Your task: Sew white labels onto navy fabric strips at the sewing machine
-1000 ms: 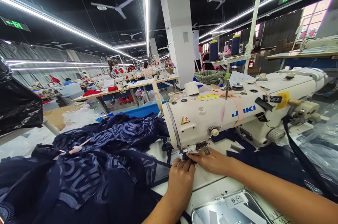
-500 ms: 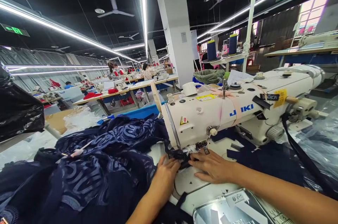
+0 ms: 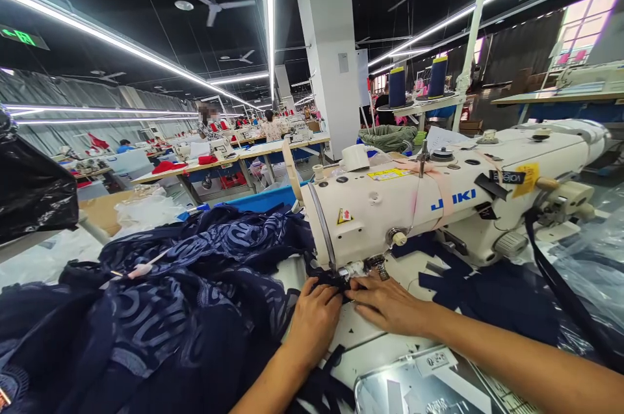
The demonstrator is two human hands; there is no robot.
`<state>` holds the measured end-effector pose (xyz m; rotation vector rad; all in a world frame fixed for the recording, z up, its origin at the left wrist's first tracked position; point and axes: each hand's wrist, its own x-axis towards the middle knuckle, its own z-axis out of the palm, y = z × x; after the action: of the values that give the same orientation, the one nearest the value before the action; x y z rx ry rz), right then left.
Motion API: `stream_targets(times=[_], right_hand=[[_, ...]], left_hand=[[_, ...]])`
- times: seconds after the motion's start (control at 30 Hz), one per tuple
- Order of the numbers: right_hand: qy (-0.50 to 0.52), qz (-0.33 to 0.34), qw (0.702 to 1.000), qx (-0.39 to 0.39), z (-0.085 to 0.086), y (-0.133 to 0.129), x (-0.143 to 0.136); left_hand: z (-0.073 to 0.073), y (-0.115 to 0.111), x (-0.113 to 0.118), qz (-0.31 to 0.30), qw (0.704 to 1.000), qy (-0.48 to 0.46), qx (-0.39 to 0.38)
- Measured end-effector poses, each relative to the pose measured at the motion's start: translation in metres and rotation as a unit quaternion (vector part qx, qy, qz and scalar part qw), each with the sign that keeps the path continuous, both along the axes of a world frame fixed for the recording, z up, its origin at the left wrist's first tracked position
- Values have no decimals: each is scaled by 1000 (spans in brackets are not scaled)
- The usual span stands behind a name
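A white sewing machine [image 3: 370,206] stretches across the right half of the head view. Just below its needle area, my left hand [image 3: 319,313] presses curled fingers on a dark piece of fabric [image 3: 334,279]. My right hand [image 3: 390,303] reaches in from the right, its fingertips closed on the same dark fabric beside the presser foot. The two hands nearly touch. Much of the fabric is hidden under the fingers and the machine head. A pile of navy patterned garments [image 3: 151,316] lies left of the machine.
A metal plate [image 3: 419,388] lies at the bottom centre. Navy fabric pieces [image 3: 502,303] rest under the machine arm at right. A black plastic bag [image 3: 36,186] hangs at left. Thread cones [image 3: 397,88] stand behind the machine. People work at distant tables.
My left hand has moved slightly up and right, closer to the needle area and my right hand. My right hand has shifted slightly. The camera view has moved a little.
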<state>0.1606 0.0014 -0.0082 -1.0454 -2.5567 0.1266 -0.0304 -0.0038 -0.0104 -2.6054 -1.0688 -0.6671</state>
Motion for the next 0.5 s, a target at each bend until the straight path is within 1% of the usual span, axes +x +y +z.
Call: stream_targets(times=[0.1,0.27,0.37,0.5], right_hand=[[27,12,999,-27,-3,5,1],[110,46,991,-53,-9,15,6],[112,68,991,-22,-10,16,7],[44,65,995,56,-5,10,7]], left_hand=[[-2,2,3,-7,999,10,32],[-2,4,7,-25,997,23,74],[-2,4,7,-31,997,22,69],[0,-2,4,-28,999,1,36]])
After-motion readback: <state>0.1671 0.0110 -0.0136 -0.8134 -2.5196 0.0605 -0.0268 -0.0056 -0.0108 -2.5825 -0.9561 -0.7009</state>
